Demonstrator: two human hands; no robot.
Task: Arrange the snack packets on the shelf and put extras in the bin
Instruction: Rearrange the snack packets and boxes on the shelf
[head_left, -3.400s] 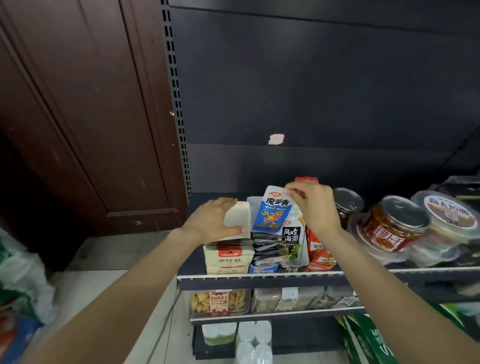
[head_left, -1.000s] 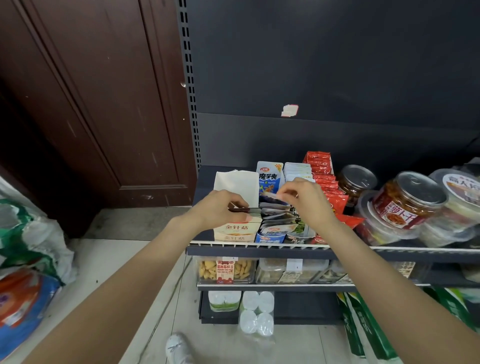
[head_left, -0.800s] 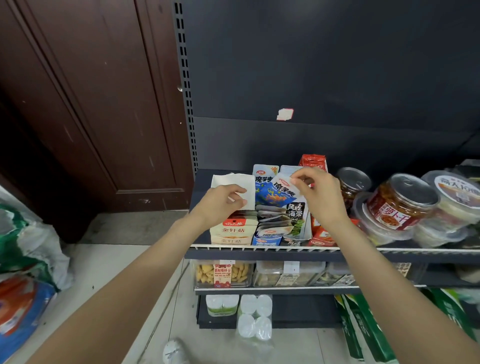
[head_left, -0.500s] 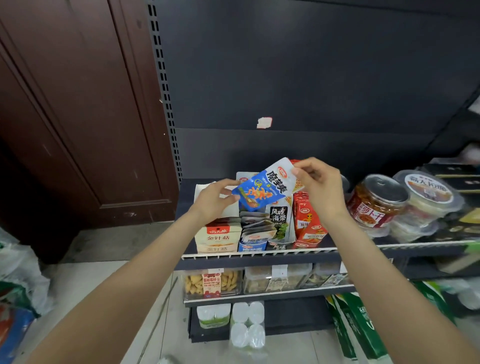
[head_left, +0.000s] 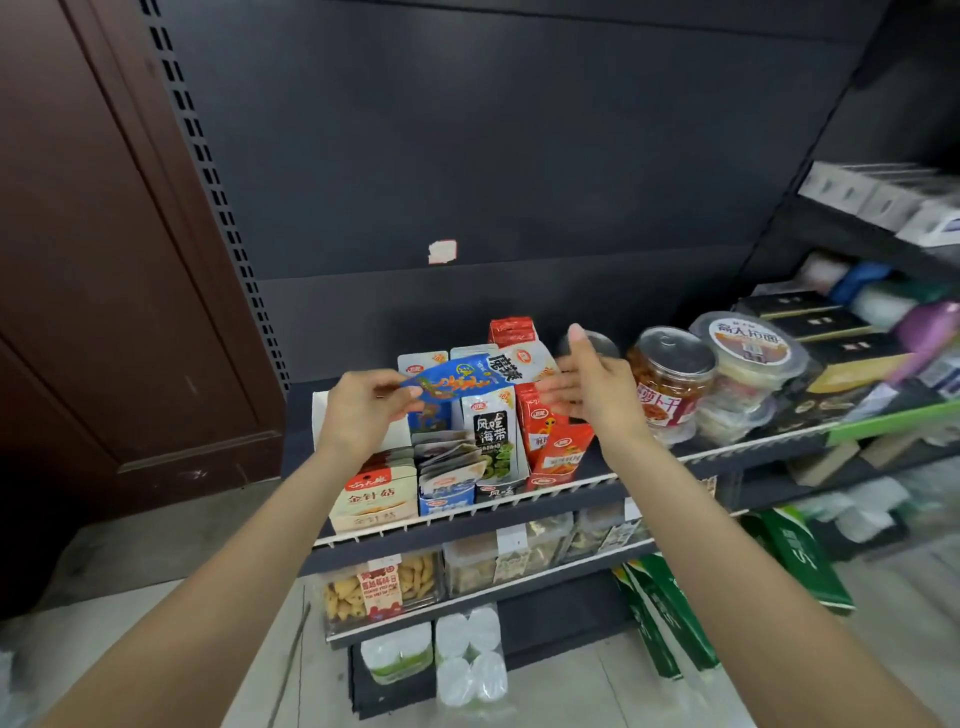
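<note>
in the head view we see the left hand (head_left: 358, 410) raised over the shelf (head_left: 519, 512), its fingers pinching the left end of a blue snack packet (head_left: 457, 382), which is held flat above the boxes of packets. the right hand (head_left: 587, 384) is released, fingers straight, holding nothing, just beside the packet's right end. the right edge of the view is blurred, and we cannot read the goods there.

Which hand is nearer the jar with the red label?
Right. The right hand, fingers straight, is just left of the jar; the left hand pinches a blue packet further left.
</note>
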